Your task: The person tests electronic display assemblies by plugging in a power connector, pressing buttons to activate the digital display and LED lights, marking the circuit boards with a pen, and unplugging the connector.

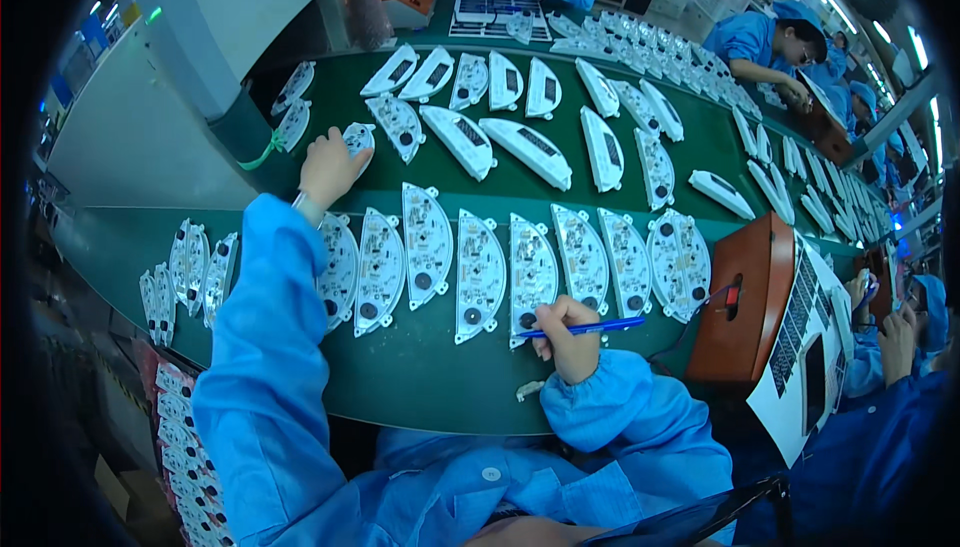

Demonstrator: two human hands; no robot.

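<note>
My left hand reaches over the dark green belt at the left, its fingers closed on the edge of a half-moon circuit board. A blue pen lies across my right hand, pinched in its fingers, with the tip over the lower end of a white half-moon circuit board. That board stands in a row of similar boards along the near bench, each with a round black part near the bottom. Directly left of it is another half-moon board.
White curved housings and boards cover the belt. At the right stands a brown box with papers and a phone beside it. More boards lie at the left bench end. Co-workers in blue sit across and to the right.
</note>
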